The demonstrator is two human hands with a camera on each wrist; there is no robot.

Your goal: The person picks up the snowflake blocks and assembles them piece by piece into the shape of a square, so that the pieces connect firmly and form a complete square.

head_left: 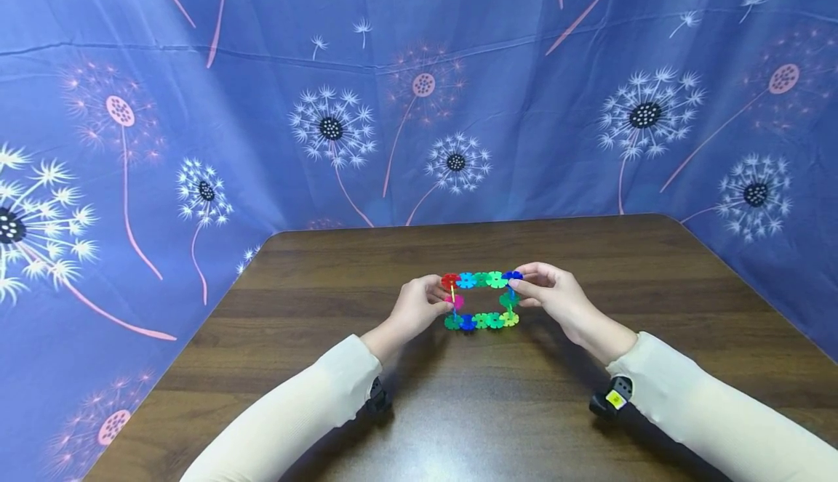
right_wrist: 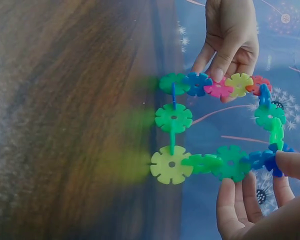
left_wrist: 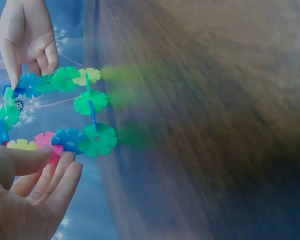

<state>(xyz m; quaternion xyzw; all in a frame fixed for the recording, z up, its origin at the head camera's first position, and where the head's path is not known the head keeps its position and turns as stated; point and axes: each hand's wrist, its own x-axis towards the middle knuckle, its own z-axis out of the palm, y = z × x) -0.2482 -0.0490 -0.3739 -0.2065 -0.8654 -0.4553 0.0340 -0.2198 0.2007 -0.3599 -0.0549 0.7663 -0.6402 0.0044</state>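
A rectangular frame of interlocking plastic snowflake discs [head_left: 481, 320] stands upright near the middle of the table, held between both hands. Its discs are red, blue, green, yellow and pink, each with a notched edge. My left hand [head_left: 419, 307] pinches its left side; in the left wrist view the thumb lies on the pink disc [left_wrist: 49, 144]. At the upper right corner my right hand [head_left: 553, 296] pinches a dark blue disc [right_wrist: 274, 161] between thumb and fingers. The lower row sits on or just above the table; which one I cannot tell.
A brown wood-grain table [head_left: 366, 409] spreads under both arms. Behind it hangs a blue cloth [head_left: 524, 89] printed with dandelions. Each wrist carries a small black camera, such as the right wrist camera [head_left: 612, 397] below the sleeve.
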